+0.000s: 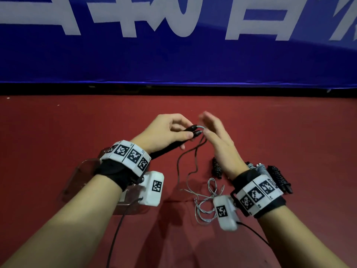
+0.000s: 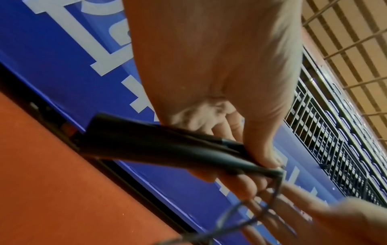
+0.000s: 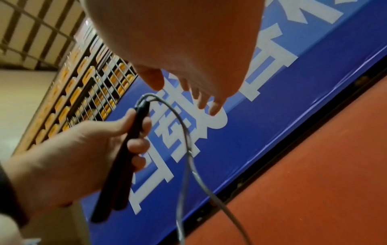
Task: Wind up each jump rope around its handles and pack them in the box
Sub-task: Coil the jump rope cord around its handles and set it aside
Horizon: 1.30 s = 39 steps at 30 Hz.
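My left hand (image 1: 173,132) grips the two black handles (image 1: 194,131) of a jump rope side by side, raised above the red floor. Their thin grey cable (image 1: 180,163) comes out of the handle tips, drops down and ends in loose coils (image 1: 207,200) on the floor. My right hand (image 1: 209,122) is open with straight fingers just right of the handle tips, holding nothing. In the right wrist view the cable (image 3: 188,140) arcs from the handles (image 3: 125,157) below my straight fingers (image 3: 209,102). The left wrist view shows the handles (image 2: 167,149) under my thumb.
A clear plastic box (image 1: 77,176) lies on the floor under my left wrist. Wound-up jump ropes lie at the right: one black (image 1: 216,168) beside my right wrist, another black (image 1: 279,178) and a silvery one (image 1: 259,168) behind it. A blue banner (image 1: 173,55) closes off the far side.
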Available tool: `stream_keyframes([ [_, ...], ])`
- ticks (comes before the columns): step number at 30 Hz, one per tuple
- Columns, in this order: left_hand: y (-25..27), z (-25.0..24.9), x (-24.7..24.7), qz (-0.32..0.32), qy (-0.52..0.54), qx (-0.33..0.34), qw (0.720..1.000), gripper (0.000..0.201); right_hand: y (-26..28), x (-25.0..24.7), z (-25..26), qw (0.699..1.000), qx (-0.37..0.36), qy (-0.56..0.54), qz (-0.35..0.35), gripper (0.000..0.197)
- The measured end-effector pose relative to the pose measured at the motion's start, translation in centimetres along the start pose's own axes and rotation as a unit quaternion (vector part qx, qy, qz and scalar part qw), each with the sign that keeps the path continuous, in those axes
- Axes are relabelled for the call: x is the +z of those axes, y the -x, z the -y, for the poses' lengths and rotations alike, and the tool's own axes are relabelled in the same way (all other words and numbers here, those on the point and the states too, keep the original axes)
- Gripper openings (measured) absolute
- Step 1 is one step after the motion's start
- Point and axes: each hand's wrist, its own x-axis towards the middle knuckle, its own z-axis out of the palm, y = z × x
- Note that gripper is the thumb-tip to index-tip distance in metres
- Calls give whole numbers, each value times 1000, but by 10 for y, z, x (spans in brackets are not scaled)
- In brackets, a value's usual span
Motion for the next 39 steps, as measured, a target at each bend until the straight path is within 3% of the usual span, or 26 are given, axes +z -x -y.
stream_keyframes([
  [1,1,0,1,2,7,-1,1000,13,0,1,2,1000,-2,0,9,33],
  [5,6,4,3,-2,10,-20,1000,11,6,-3,-6,998,46,-45,-29,19],
  [11,12,13,20,59,36,-72,995,14,3,-11,-12,995,-4,-5,-103,14],
  [15,11,17,29,22,34,-69,997,14,3,-15,-18,994,26,-54,-90,14],
  [19,12,13,31,20,89,-47,995,16,5,-20,-27,991,49,-107,-71,15],
  [24,12,20,34,-35,137,-62,988,15,9,-19,-35,985,77,-142,-63,6],
  [27,16,19,37,-40,170,-67,982,11,10,-18,-36,990,64,-111,-63,6],
  [30,21,13,43,26,224,-67,972,12,12,-14,-32,992,41,-92,-78,7],
  [33,23,8,48,69,272,-63,958,21,12,-5,-25,984,66,-142,-80,9],
  [37,22,11,49,30,271,-68,960,13,15,9,-21,991,67,-104,-55,36],
  [39,22,15,48,22,265,-83,960,15,19,13,-19,990,75,-113,-26,39],
])
